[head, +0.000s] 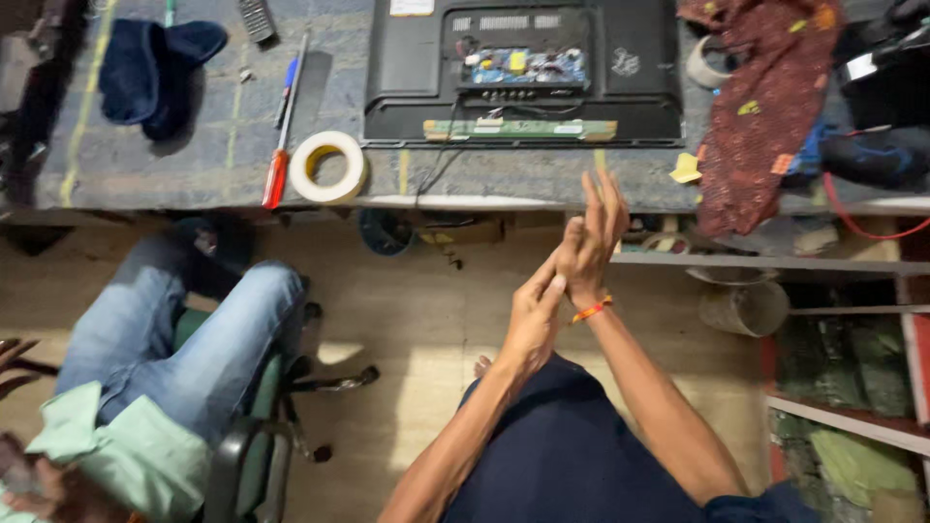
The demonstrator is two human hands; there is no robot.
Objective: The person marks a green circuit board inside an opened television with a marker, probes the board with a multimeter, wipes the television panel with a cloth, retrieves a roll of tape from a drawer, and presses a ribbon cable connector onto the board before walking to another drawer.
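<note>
My left hand and my right hand are pressed against each other in front of me, above my lap and short of the workbench edge. The left fingers rub the base of the right palm, whose fingers point up and apart. Neither hand holds anything. An orange thread band circles my right wrist. On the bench beyond lies a flat television face down, back cover off, with a blue circuit board and a green strip board exposed.
A roll of white tape, a red-handled screwdriver and a dark blue cloth lie on the bench at left. A patterned maroon cloth drapes at right. Another person in jeans sits on a chair at left. Shelves stand at right.
</note>
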